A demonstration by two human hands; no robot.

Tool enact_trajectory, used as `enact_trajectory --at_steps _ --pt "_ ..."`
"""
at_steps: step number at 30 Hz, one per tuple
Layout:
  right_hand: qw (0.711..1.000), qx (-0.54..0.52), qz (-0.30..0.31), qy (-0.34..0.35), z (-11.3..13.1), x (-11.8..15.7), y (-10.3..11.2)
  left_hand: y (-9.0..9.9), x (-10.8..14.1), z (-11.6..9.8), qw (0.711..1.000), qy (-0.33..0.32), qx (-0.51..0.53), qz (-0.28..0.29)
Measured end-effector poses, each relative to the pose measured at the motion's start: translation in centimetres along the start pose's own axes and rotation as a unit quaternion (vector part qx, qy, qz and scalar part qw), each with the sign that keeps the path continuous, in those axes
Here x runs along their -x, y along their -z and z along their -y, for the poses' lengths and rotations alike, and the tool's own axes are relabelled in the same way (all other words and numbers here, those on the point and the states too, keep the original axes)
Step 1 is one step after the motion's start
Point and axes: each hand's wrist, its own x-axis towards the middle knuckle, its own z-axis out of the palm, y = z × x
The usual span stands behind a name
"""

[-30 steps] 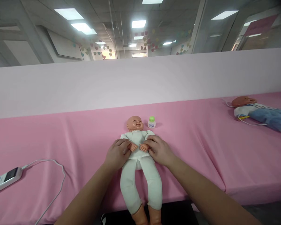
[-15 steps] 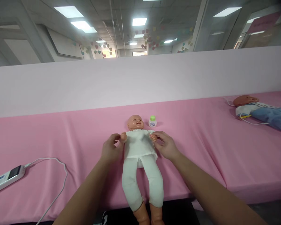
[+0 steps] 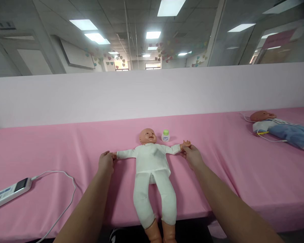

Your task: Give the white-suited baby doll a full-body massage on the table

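Two baby dolls on show: one white-clothed plastic doll and one blue-and-white-clothed plastic doll well to its right. Two bare hands, one left hand and one right hand, flank the white-clothed doll! One small rounded green-capped bottle beside its head, and far left of it, one long white plastic device.

Close by the white-clad doll, at its foot end, the head camera looks forward and down over it.
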Motion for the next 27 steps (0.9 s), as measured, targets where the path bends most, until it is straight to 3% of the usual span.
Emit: enact_trajectory --at_steps 3,8,11,13,15,17,20,23,27 --pt "0.998 -0.029 0.002 -0.051 0.2 0.1 -0.1 0.6 0.4 0.0 0.996 -0.034 -0.077 -0.017" --pt "0.997 -0.048 0.006 -0.062 0.5 0.1 0.0 1.5 1.1 -0.7 0.981 -0.068 -0.181 0.018" --pt "0.995 -0.062 0.011 -0.072 0.5 0.2 0.1 2.0 3.1 -1.9 0.950 -0.121 -0.287 0.029" --pt "0.995 -0.064 0.012 -0.078 0.5 0.2 0.1 2.5 5.7 -2.2 0.904 -0.201 -0.375 0.040" --pt "0.994 -0.064 0.018 -0.082 0.4 0.3 0.1 3.2 9.3 -1.5 0.861 -0.314 -0.390 0.086" --pt "0.994 -0.063 0.019 -0.086 0.4 0.2 0.1 4.2 13.1 0.1 0.829 -0.399 -0.376 0.110" --pt "0.994 -0.068 0.018 -0.089 0.5 0.2 0.0 6.1 17.6 3.4 0.785 -0.452 -0.382 0.183" --pt "0.993 -0.069 0.018 -0.095 0.6 0.2 0.0 8.0 19.7 6.4 0.723 -0.531 -0.381 0.223" --pt "0.992 -0.074 0.026 -0.101 0.7 0.1 0.1 8.7 20.5 9.0 0.598 -0.651 -0.415 0.216"
